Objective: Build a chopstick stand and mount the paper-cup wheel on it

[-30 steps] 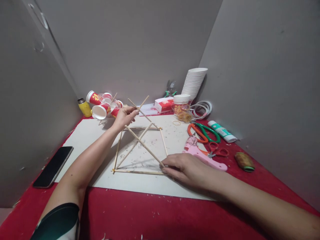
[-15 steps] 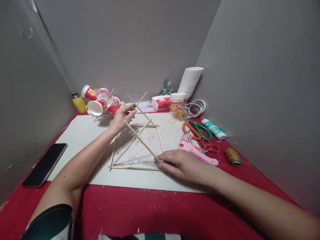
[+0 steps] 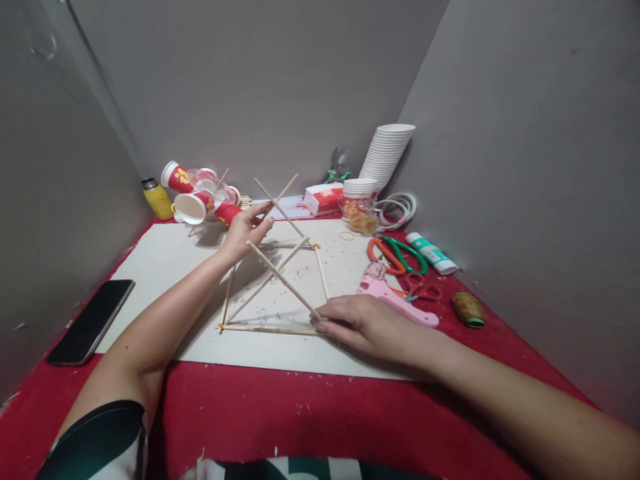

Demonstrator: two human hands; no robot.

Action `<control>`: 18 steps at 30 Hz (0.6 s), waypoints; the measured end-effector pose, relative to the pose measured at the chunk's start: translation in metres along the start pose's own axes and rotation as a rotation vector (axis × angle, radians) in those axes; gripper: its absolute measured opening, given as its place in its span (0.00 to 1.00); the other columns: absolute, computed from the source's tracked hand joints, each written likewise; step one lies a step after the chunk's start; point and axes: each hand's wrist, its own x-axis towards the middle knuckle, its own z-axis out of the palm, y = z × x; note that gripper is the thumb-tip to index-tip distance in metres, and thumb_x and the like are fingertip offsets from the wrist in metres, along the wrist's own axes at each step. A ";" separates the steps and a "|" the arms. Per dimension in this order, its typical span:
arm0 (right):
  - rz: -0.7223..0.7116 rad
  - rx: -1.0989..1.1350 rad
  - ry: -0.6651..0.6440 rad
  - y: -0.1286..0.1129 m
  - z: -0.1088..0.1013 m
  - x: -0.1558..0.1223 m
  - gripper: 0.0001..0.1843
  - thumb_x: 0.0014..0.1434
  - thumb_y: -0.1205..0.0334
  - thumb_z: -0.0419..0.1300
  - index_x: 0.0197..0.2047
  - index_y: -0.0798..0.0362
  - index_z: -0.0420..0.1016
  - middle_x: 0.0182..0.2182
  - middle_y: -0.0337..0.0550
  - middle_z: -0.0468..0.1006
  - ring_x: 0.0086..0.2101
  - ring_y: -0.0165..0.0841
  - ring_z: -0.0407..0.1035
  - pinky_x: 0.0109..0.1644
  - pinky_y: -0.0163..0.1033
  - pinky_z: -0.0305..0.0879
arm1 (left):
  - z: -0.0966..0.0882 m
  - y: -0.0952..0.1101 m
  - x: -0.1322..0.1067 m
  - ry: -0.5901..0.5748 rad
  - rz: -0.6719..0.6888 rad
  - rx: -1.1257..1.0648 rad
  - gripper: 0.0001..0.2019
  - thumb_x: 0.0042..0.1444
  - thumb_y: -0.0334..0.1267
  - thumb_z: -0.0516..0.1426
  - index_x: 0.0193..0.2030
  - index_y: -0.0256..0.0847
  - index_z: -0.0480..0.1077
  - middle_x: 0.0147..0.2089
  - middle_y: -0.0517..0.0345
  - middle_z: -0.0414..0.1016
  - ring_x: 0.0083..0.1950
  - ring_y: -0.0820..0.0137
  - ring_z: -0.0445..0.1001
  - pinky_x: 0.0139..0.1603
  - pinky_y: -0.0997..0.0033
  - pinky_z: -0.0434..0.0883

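Note:
Thin wooden sticks form a four-sided base frame (image 3: 273, 329) on white board, its visible corners bound with yellowish bands. Two slanted sticks cross at the near side, and another pair crosses at the far side. My right hand (image 3: 365, 327) pinches the lower end of a near slanted stick (image 3: 287, 283) at the near right corner, which the fingers hide. At the far side, my left hand (image 3: 245, 230) has its thumb and forefinger around a far slanted stick (image 3: 287, 187), just below the crossing. That stick's lower end is hidden behind the hand.
A phone (image 3: 93, 321) lies left of the board (image 3: 150, 267). Red paper cups (image 3: 193, 207) and a yellow bottle (image 3: 157, 200) stand at the back left. Along the right are a pink glue gun (image 3: 395, 301), red scissors (image 3: 423, 288), a thread spool (image 3: 469, 310) and stacked white cups (image 3: 385, 157).
The view has shifted slightly, so the scene sits a little higher in the picture. Both hands keep nearly the same places on the sticks.

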 end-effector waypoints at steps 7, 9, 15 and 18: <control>0.014 -0.021 -0.009 0.001 0.000 -0.001 0.18 0.73 0.57 0.49 0.38 0.53 0.76 0.37 0.47 0.81 0.35 0.34 0.71 0.41 0.39 0.61 | -0.001 0.015 -0.008 0.031 -0.007 0.053 0.21 0.57 0.39 0.61 0.56 0.33 0.77 0.51 0.45 0.82 0.38 0.68 0.80 0.37 0.70 0.78; 0.017 -0.022 -0.009 0.001 0.000 -0.001 0.17 0.72 0.57 0.49 0.39 0.53 0.76 0.37 0.47 0.81 0.36 0.35 0.72 0.41 0.39 0.61 | -0.004 0.021 -0.011 0.032 -0.004 0.078 0.21 0.57 0.38 0.61 0.56 0.33 0.78 0.50 0.46 0.83 0.40 0.67 0.81 0.39 0.70 0.79; 0.034 -0.036 -0.017 0.001 -0.001 0.000 0.18 0.72 0.57 0.49 0.38 0.54 0.77 0.37 0.48 0.81 0.37 0.36 0.72 0.42 0.39 0.61 | -0.019 0.038 -0.026 0.047 -0.001 0.066 0.24 0.55 0.39 0.63 0.58 0.33 0.77 0.53 0.43 0.82 0.46 0.62 0.82 0.45 0.66 0.79; 0.026 -0.031 -0.007 0.001 -0.001 0.000 0.18 0.72 0.57 0.49 0.39 0.54 0.77 0.37 0.49 0.82 0.38 0.37 0.73 0.42 0.39 0.61 | -0.025 0.050 -0.041 0.074 -0.022 0.045 0.22 0.54 0.41 0.64 0.55 0.33 0.79 0.49 0.44 0.83 0.45 0.62 0.82 0.45 0.65 0.79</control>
